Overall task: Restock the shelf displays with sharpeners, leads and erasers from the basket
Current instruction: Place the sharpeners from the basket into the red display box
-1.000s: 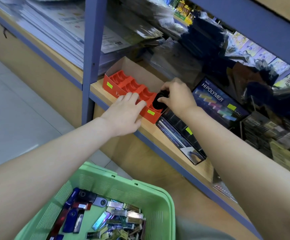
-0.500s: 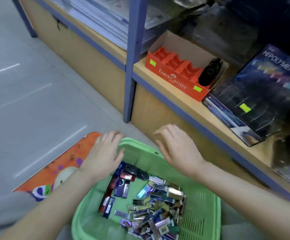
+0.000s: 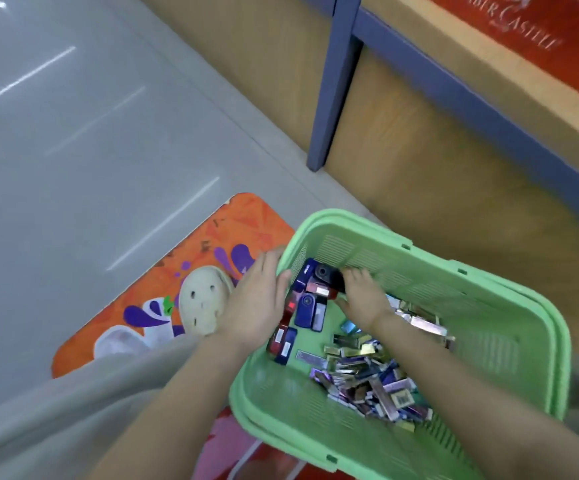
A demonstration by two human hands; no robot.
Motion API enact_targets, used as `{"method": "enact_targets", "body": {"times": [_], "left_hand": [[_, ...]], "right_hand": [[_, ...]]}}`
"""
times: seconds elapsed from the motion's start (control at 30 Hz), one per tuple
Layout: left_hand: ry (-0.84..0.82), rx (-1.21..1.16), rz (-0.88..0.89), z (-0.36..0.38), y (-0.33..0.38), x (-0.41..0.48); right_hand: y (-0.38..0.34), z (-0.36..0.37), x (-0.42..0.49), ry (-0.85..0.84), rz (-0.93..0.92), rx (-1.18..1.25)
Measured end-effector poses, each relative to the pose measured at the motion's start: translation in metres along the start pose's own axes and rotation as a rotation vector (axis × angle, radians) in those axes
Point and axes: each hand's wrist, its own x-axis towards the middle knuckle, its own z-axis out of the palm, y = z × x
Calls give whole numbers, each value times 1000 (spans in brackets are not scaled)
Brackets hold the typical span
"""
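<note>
- Head view: a green basket (image 3: 482,296) sits low, w/ both hands at its far left end.
- L hand (image 3: 257,299): flat & wide, fingers straight, holds nothing. It lies against the basket's left rim, fingertips up by the corner.
- R hand (image 3: 364,294): inside the basket, fingers bent down over a black sharpener (image 3: 324,273) & touching it. It's blurry, so can't tell if it has a real grip.
- Btw the 2 hands: blue & red sharpeners (image 3: 303,308) lie flat on the basket floor. A few more lie in a row just right of the L wrist.
- Back from the R hand, beside & under its forearm: a messy pile of small shiny packs (image 3: 367,372). Too small to tell leads from erasers.
- Left of the L hand: a beige shoe w/ holes (image 3: 203,303) on an orange mat (image 3: 246,223), w/ grey floor past it.
- Far ahead of both hands: a blue shelf post (image 3: 333,81) & a wood shelf. A red display box (image 3: 523,39) w/ white letters sits on it, well apart from the hands.
</note>
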Motion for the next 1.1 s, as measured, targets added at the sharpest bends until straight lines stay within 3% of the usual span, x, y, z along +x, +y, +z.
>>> {"method": "enact_targets", "body": {"times": [0.17, 0.47, 0.73, 0.97, 1.1], "left_hand": [[30, 5, -30, 1, -6, -4], [84, 60, -40, 4, -7, -6], [112, 123, -17, 8, -12, -3], [186, 177, 9, 0, -15, -2], [245, 311, 4, 0, -7, -5]], "right_hand": [[-17, 29, 9, 60, 48, -152], [-35, 67, 15, -13, 248, 23], [-20, 66, 14, -112, 402, 554], [-32, 20, -26, 69, 240, 977], [-37, -19, -63, 62, 99, 1087]]}}
